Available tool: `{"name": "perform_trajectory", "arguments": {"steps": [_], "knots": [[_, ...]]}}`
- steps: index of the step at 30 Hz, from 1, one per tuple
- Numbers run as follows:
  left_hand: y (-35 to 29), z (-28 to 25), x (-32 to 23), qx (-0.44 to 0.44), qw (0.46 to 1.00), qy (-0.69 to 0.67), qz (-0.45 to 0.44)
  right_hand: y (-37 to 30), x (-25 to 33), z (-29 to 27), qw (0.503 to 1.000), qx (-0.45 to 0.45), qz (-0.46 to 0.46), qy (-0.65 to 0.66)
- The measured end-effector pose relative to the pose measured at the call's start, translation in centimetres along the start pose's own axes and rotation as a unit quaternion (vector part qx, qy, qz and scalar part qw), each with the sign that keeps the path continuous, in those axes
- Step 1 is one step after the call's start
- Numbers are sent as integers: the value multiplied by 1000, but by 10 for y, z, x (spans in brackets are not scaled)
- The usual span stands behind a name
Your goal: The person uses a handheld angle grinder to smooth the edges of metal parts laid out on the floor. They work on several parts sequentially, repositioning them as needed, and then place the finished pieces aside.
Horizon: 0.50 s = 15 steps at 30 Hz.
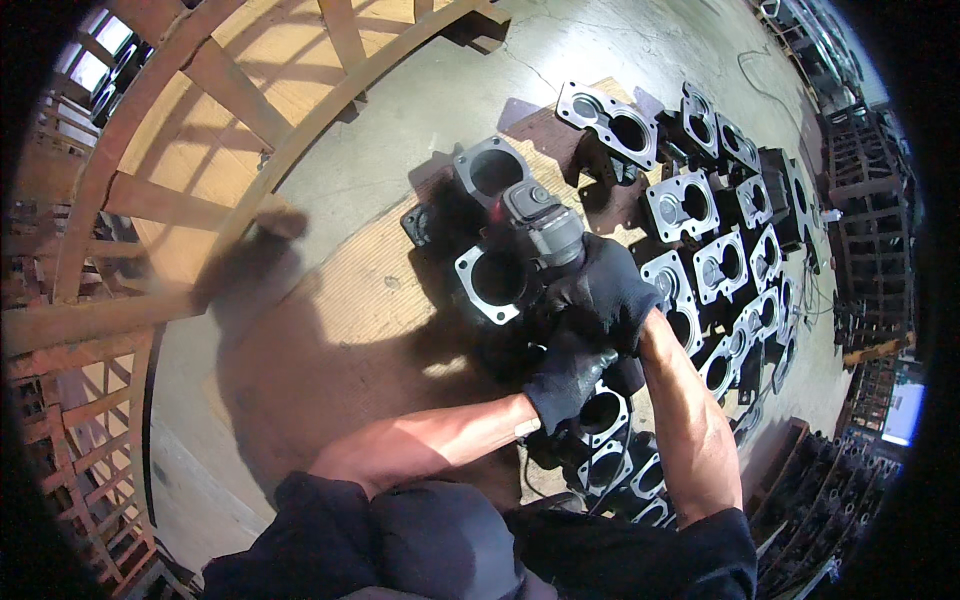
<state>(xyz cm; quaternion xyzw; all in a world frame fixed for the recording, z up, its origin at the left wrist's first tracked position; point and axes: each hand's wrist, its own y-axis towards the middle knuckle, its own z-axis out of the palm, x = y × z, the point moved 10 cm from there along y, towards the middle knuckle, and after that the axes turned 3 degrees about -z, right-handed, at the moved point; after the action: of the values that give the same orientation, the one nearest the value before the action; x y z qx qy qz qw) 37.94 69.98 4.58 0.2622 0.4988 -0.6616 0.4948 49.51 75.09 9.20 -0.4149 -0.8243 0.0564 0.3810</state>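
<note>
An angle grinder (553, 236) with a grey gear head is held over a dark metal casting, and its head lies beside the pale flange (472, 280) with a large round hole. A second flange (468, 172) with a round bore is just beyond the grinder head. In a black glove, my right hand (607, 288) is wrapped round the grinder's body behind the head. My left hand (570, 380), also gloved, is closed round the rear of the tool, nearer to me. Hands and tool hide part of the casting, and the grinder's disc cannot be made out.
Several similar castings (683, 208) with bright flanges stand in rows to the right, and more are below my forearms. A rusty metal crate (180, 205) occupies the left. A brown ribbed sheet (350, 270) covers the floor. Black cable (627, 450) hangs by my right forearm. Racks (868, 230) line the far right.
</note>
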Motion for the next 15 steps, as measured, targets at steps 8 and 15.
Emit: {"name": "perform_trajectory", "arguments": {"steps": [8, 15], "knots": [[33, 9, -31, 3, 994, -58, 89, 19, -37, -18, 994, -4, -74, -75], [1, 4, -26, -25, 996, 39, 74, -11, -12, -9, 999, -9, -3, 37]]}}
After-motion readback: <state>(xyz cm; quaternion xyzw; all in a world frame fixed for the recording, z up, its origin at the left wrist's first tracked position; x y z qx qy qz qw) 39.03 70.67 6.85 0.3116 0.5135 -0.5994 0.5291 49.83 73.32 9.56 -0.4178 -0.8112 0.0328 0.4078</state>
